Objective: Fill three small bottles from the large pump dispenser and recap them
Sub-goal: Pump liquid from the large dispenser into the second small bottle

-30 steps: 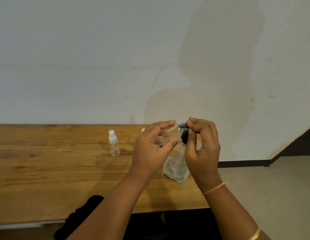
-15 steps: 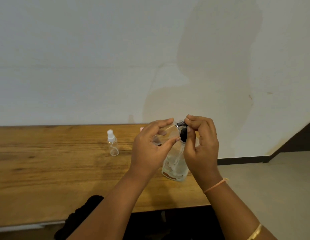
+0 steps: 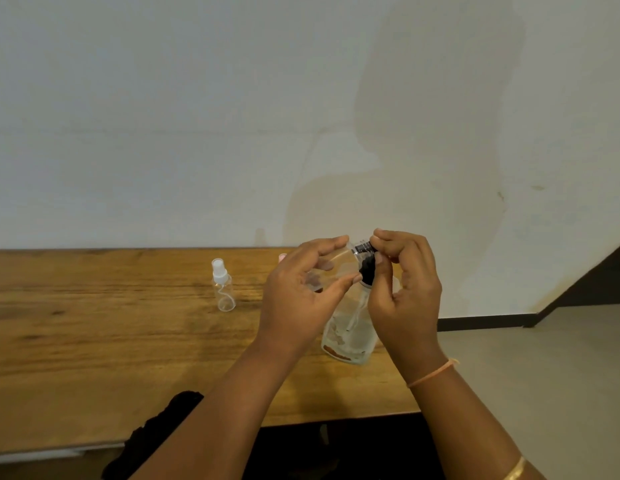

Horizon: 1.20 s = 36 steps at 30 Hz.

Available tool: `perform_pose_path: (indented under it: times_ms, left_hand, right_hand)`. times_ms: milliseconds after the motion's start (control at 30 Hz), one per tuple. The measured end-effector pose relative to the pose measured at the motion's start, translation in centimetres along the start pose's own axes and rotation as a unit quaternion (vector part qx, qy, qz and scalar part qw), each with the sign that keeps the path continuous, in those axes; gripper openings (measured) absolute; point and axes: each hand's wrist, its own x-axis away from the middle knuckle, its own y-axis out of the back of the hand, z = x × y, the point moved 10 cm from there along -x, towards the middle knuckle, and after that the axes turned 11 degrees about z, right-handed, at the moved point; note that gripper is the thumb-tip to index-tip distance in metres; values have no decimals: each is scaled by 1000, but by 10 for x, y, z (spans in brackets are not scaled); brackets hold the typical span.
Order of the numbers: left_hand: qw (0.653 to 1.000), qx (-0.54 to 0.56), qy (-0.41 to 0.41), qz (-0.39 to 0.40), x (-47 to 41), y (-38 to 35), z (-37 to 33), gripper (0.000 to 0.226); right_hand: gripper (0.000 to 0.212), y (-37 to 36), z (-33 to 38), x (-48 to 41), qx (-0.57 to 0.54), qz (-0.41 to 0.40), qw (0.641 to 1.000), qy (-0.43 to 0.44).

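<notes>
Left hand grasps a tilted small bottle above the table; right hand pinches its black cap. The pump dispenser stands just behind the hands, near the table's right edge. A capped spray bottle stands upright, well apart to the left.

Perhaps home: wooden table, stained wall.

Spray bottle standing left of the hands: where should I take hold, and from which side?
Grip the spray bottle by its clear round body, below the white cap, from the near side. It stands upright and apart on the table, so a sideways wrap should hold.
</notes>
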Motion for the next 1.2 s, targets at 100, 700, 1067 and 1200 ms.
perform_pose_path:
  times_ms: [100, 700, 1067, 1200]
  left_hand:
    - [1000, 8, 8, 0, 1, -2, 5, 52]
    - [999, 23, 33, 13, -1, -6, 13, 49]
    - [1000, 7, 6, 11, -2, 0, 1, 48]
    - [999, 22, 32, 12, 0, -5, 11, 48]
  right_hand:
    - [17, -2, -5, 2, -9, 8, 1000, 4]
    - [16, -5, -11, 4, -4, 0, 1000, 14]
    - [18, 3, -1, 2, -3, -12, 1000, -9]
    - [16, -2, -7, 4, 9, -2, 1000, 4]
